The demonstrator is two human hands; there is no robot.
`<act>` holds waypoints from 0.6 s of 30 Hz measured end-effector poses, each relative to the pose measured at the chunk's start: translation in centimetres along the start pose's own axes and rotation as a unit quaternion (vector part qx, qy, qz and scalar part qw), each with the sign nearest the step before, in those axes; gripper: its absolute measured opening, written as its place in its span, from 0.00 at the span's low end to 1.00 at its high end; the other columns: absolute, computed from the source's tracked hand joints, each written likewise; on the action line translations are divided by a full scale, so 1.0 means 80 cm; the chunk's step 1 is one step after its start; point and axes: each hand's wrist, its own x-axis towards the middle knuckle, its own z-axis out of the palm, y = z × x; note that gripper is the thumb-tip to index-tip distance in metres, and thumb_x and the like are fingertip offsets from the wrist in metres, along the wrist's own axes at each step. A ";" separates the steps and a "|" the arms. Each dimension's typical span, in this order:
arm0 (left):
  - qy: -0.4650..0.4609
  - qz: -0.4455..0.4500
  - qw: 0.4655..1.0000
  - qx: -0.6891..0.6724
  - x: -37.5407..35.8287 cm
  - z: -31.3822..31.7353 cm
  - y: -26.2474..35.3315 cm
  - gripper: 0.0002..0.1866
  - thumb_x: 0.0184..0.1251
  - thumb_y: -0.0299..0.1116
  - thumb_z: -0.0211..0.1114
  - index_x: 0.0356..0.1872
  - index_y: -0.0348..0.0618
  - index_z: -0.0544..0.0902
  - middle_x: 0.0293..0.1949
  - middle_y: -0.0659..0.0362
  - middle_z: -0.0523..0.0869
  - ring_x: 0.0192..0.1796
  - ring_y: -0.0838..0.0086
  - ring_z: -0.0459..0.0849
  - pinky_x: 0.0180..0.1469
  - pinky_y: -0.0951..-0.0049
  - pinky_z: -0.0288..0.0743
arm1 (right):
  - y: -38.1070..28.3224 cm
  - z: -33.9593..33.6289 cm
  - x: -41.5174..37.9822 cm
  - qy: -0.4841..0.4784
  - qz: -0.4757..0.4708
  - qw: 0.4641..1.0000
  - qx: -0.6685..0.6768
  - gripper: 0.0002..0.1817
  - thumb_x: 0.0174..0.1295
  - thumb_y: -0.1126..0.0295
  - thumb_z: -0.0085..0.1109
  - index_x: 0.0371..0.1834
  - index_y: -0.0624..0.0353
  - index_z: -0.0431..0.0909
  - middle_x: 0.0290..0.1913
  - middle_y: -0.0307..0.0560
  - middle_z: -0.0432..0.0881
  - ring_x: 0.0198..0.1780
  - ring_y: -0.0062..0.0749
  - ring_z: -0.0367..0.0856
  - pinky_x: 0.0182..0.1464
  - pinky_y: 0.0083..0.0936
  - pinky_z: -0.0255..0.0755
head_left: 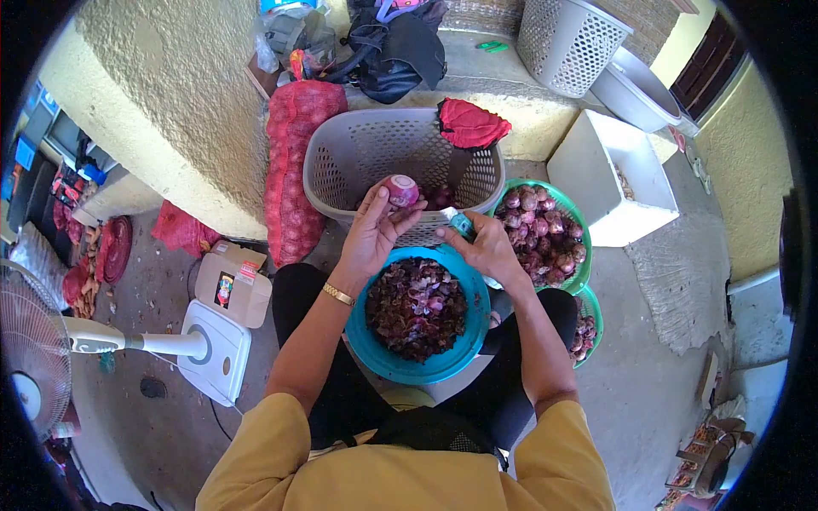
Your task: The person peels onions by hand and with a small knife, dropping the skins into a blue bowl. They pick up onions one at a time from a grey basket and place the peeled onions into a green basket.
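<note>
A red onion [400, 191] with a pale cut end rests in the fingers of my left hand [375, 226], over the near rim of the grey plastic basket [341, 149]. My right hand [487, 247] is closed round a small teal-and-white tool [460, 223]; its blade or working end cannot be made out. Below both hands sits a blue basin [358, 319] between my legs, with a heap of dark onion skins [415, 311] in it. More onions [439, 198] lie at the bottom of the basket, partly hidden by my left hand.
Right of the basket stands a green basket [582, 268] of onions, with a smaller green basket [596, 311] nearer me. A red mesh sack [294, 170] leans at left. A white box [613, 179] is at right; a fan [43, 349] and a cardboard box [228, 285] stand left.
</note>
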 end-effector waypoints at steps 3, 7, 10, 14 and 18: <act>0.010 -0.001 1.000 -0.007 0.001 -0.003 -0.001 0.18 0.77 0.40 0.56 0.59 0.40 0.74 0.55 0.47 0.81 0.58 0.52 0.82 0.60 0.59 0.82 | 0.002 0.000 0.002 -0.006 0.026 1.000 0.004 0.23 0.59 0.53 0.70 0.37 0.66 0.83 0.21 0.53 0.80 0.20 0.32 0.76 0.27 0.32 0.71; 0.015 -0.012 1.000 -0.020 0.004 -0.006 -0.001 0.18 0.76 0.39 0.56 0.58 0.37 0.74 0.55 0.47 0.81 0.58 0.52 0.82 0.61 0.60 0.81 | -0.002 -0.002 0.003 -0.007 0.035 0.999 0.004 0.22 0.60 0.53 0.69 0.37 0.65 0.83 0.23 0.54 0.80 0.22 0.34 0.77 0.29 0.33 0.71; 0.020 -0.014 0.999 -0.030 0.005 -0.007 -0.001 0.18 0.76 0.39 0.57 0.58 0.37 0.74 0.54 0.47 0.81 0.57 0.52 0.82 0.61 0.59 0.81 | -0.003 -0.002 0.004 -0.008 0.033 0.999 -0.013 0.22 0.60 0.53 0.68 0.37 0.65 0.82 0.24 0.55 0.81 0.23 0.36 0.78 0.30 0.34 0.71; 0.005 -0.023 0.999 -0.048 0.006 -0.010 0.000 0.20 0.75 0.39 0.58 0.61 0.37 0.73 0.54 0.48 0.81 0.57 0.54 0.83 0.60 0.61 0.82 | 0.003 0.000 0.005 -0.004 0.024 0.999 -0.037 0.23 0.60 0.52 0.68 0.37 0.65 0.82 0.24 0.55 0.80 0.24 0.38 0.79 0.30 0.35 0.71; 0.004 0.004 1.000 0.021 0.003 -0.004 0.000 0.23 0.75 0.39 0.58 0.64 0.38 0.71 0.54 0.49 0.81 0.57 0.55 0.83 0.59 0.62 0.82 | 0.008 0.004 0.006 0.011 0.005 1.000 -0.028 0.23 0.59 0.51 0.68 0.36 0.65 0.82 0.22 0.55 0.79 0.23 0.40 0.78 0.29 0.36 0.71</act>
